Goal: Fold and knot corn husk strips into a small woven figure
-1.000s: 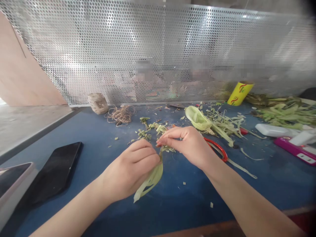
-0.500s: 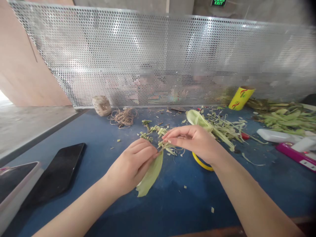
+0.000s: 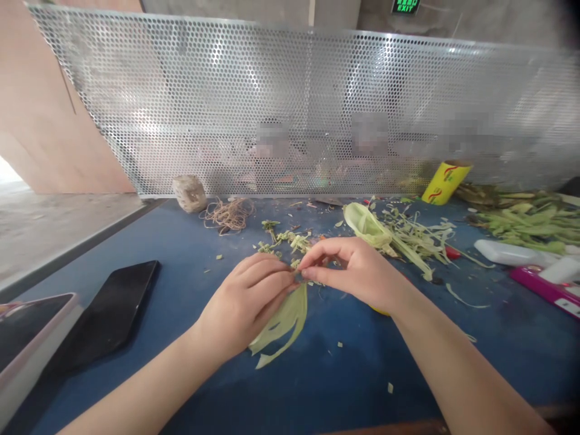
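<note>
In the head view, my left hand (image 3: 249,299) is closed on a pale green leaf (image 3: 290,317) that looks like corn husk. The leaf hangs below my fingers over the blue table, with a narrow strip split partly from its lower edge. My right hand (image 3: 351,266) pinches thumb and forefinger together beside my left fingertips, at the leaf's upper end. What lies in that pinch is too small to make out. Just beyond the hands lie small knotted green pieces (image 3: 290,238). A yellow ring (image 3: 380,311) is mostly hidden under my right hand.
Back right are a large curled husk (image 3: 365,223), shredded strips (image 3: 421,235), a yellow tube (image 3: 446,182) and a green leaf pile (image 3: 525,220). A tangle of twine (image 3: 229,215) lies by a pale block (image 3: 189,193). A black phone (image 3: 106,314) is left; perforated metal (image 3: 226,109) stands behind.
My right hand has moved slightly left and down, closer to my left fingers. A narrow strip now stands apart from the leaf's lower edge. The view has shifted slightly.
</note>
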{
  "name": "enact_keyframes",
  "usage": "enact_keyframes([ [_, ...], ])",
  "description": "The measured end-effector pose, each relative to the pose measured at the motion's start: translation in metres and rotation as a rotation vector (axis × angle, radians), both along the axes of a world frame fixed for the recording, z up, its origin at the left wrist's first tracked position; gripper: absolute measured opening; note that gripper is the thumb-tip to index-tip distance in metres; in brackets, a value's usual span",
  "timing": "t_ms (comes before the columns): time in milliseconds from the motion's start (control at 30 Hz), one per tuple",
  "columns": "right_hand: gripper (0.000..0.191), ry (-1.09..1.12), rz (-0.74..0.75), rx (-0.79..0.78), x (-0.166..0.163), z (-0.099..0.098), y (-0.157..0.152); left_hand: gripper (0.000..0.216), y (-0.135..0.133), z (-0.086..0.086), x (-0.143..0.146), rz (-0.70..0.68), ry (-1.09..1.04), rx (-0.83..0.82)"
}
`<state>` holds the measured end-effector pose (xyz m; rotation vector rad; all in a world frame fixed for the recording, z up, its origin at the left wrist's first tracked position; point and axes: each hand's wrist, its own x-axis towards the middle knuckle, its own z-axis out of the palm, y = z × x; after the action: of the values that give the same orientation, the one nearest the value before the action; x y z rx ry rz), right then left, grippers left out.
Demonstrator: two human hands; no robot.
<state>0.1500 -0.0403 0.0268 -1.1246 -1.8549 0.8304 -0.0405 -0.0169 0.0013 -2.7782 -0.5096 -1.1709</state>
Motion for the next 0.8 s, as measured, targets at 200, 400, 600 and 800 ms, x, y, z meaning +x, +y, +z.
enact_keyframes([
  [200, 0.011, 0.042, -0.005, -0.198, -0.004, -0.002, -0.002, 0.018, -0.005, 0.005, -0.003, 0.093, -0.017, 0.347],
  [400, 0.005, 0.137, 0.086, -0.342, -0.005, -0.005, -0.004, 0.015, -0.012, 0.01, -0.002, -0.017, 0.058, 0.473],
  [600, 0.007, 0.119, 0.159, -0.347, -0.002, -0.003, -0.007, 0.031, -0.012, 0.0, 0.002, -0.123, -0.186, 0.107],
  [800, 0.009, 0.097, 0.155, -0.34, -0.002, -0.002, -0.005, 0.031, -0.014, 0.004, 0.005, -0.04, -0.191, 0.059],
])
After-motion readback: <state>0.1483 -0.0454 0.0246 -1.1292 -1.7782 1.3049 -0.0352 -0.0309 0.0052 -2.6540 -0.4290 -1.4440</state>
